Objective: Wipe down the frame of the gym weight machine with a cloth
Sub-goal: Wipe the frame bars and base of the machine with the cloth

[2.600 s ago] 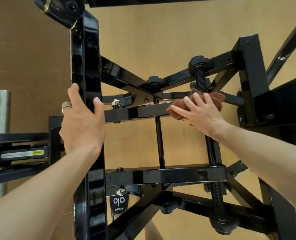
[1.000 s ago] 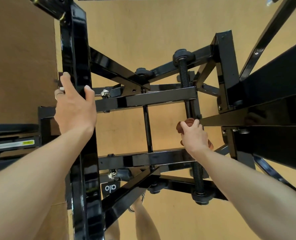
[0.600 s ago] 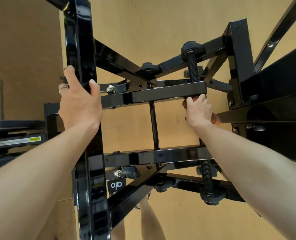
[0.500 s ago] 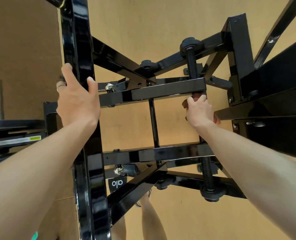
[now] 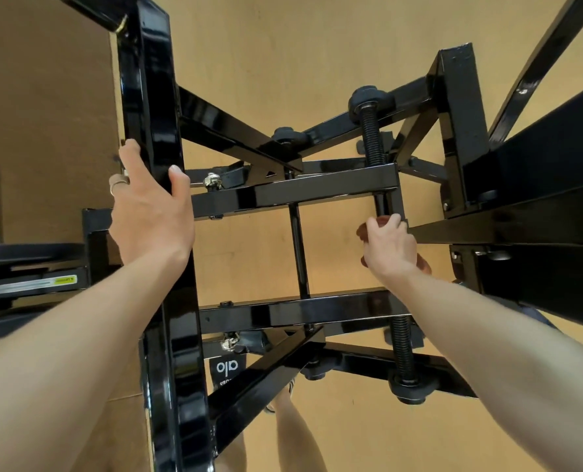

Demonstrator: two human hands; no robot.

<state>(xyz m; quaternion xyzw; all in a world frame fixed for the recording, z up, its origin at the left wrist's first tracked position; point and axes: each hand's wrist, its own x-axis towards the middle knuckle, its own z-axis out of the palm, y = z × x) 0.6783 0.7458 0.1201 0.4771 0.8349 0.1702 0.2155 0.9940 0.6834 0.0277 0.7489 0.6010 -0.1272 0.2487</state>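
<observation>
Two hands are on the glossy black steel frame (image 5: 153,97) of the weight machine, seen from above. The left hand (image 5: 150,212) wraps the tall black upright post, thumb on one side and fingers on the other, apparently as a brace; it holds no cloth. The right hand (image 5: 390,245) has its fingers curled round a crumpled reddish-brown cloth (image 5: 368,229), which shows only as small folds above the knuckles and below the wrist. It presses this cloth against the black vertical rod (image 5: 382,207), just under the upper black crossbar (image 5: 296,190) and above the lower black crossbar (image 5: 303,311).

Judging progress is hard, since every bar shines alike and no dust or streak marks a wiped part from an unwiped one. The work seems to be mid-task, on the inner members between the crossbars. Likely left are the thin centre rod (image 5: 298,250), the diagonal braces (image 5: 235,134), the threaded black screw (image 5: 371,131) with its knob, the right-hand square post (image 5: 460,107), and the lower struts near the tan floor (image 5: 300,46).
</observation>
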